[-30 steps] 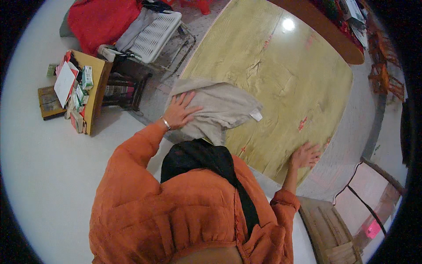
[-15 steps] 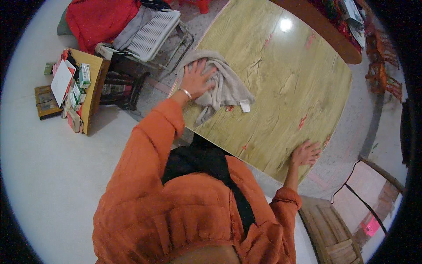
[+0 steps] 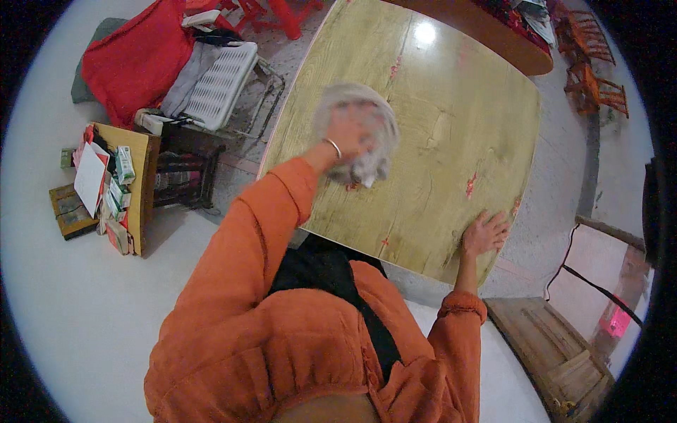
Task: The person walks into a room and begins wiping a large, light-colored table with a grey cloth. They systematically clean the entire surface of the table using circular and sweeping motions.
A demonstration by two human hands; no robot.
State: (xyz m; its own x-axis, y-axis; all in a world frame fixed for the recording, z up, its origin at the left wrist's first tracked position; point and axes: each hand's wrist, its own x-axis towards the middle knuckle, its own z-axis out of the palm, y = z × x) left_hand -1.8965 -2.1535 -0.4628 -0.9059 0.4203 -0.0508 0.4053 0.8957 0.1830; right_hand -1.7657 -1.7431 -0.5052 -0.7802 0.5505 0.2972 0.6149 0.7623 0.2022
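A square table [image 3: 423, 155] with a wood-grain top and small red floral marks stands in front of me. My left hand [image 3: 350, 130], with a silver bangle on its wrist, has hold of a light grey cloth [image 3: 379, 116] on the left part of the tabletop. The cloth bunches around the hand, and both are blurred by motion, so single fingers are hard to make out. My right hand [image 3: 485, 234] rests flat near the table's right front corner, fingers spread, holding nothing.
At the left, a white slatted chair [image 3: 220, 84] stands beside red fabric [image 3: 137, 67]. A small wooden stand [image 3: 144, 169] there bears boxes and papers. Red stools [image 3: 282, 17] are behind. Small wooden chairs [image 3: 585, 81] stand far right, and a wooden panel [image 3: 546, 345] lies near right.
My left hand has moved right across the tabletop with the cloth, which is now more bunched. My right hand stays at the same corner. The whole view has shifted slightly.
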